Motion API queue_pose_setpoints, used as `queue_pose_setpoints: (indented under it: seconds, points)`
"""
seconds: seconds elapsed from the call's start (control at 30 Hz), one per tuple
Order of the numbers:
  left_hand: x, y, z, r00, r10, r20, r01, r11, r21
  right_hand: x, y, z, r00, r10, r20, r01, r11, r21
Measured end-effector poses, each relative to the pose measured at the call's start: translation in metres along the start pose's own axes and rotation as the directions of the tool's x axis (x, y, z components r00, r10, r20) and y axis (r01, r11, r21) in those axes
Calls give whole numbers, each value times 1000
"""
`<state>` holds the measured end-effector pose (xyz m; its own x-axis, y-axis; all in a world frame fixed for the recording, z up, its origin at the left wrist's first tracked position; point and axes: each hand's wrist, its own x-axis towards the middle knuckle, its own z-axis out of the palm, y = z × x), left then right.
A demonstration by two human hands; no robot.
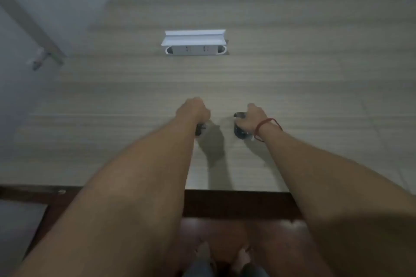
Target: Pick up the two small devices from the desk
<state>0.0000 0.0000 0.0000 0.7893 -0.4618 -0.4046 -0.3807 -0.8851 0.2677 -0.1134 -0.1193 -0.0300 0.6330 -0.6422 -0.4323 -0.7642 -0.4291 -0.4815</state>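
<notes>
At the far left we see a grey metal strut (33, 27) beyond the table's corner, well apart from our hands. Our left hand (194, 109) is curled over a small dark object (200, 129) resting on the wooden table (112, 96); only a sliver shows under the wrist, so we cannot tell how the fingers pinch it. Just to its right, our right hand (253, 116), with a red cord bracelet (262, 127) at the wrist, wraps its fingers round a second dark object (239, 131), a rounded black piece touching the tabletop. Both look small, stiff and light, probably hard plastic, and we judge the sides the best place to hold them. The picture is too blurred to name them more closely.

Behind them, a white flip-up socket box (194, 44) sits open in the tabletop, well apart. The near edge (236, 190) lies close below our forearms, with wide bare wood on both sides.
</notes>
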Motion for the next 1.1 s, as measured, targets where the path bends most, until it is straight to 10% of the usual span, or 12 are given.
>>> queue_pose_setpoints:
  seconds: [0.43, 1.1]
  points:
    - [36, -44, 97, 955, -143, -259, 107, 983, -148, 21, 50, 83, 927, -95, -362, 102, 995, 0]
    - [-3, -75, 156, 757, 181, -628, -475, 812, -338, -9, 81, 131, 836, -290, -466, 385, 915, 122]
